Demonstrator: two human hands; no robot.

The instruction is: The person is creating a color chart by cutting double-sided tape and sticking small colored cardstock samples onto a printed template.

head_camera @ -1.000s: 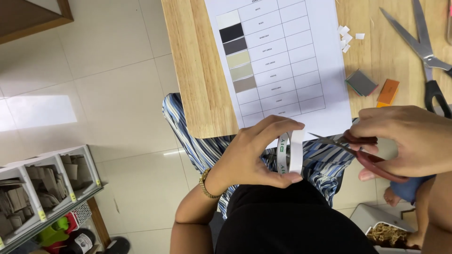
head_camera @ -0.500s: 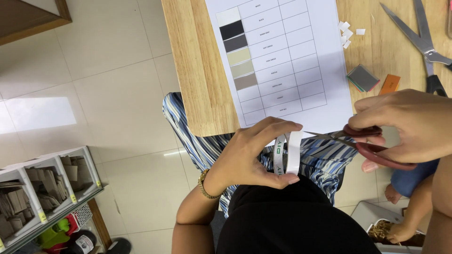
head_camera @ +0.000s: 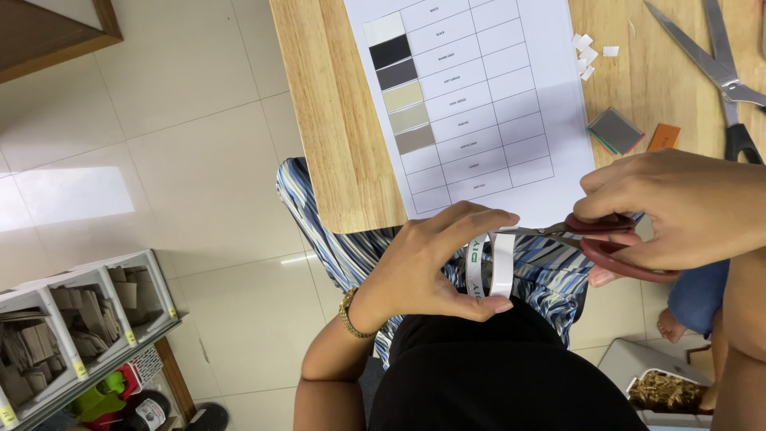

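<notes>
A white roll of tape (head_camera: pixel 493 267), narrow and ring-shaped with green markings along its edge, is held upright over the lap, just below the edge of the wooden tabletop (head_camera: pixel 335 120). It is pinched by the fingers (head_camera: pixel 471 223) of the left hand (head_camera: pixel 431 263), thumb beneath and fingers curled over the top. Red-handled scissors (head_camera: pixel 594 235) are gripped in the right hand (head_camera: pixel 678 211), fingers closed through the loops, with the blade tips brought to the roll's upper edge. On the tabletop are seen a printed sheet (head_camera: pixel 479 96) with grey and beige swatches, small white paper scraps (head_camera: pixel 586 56), coloured card squares (head_camera: pixel 616 130) and larger black-handled scissors (head_camera: pixel 718 64).
</notes>
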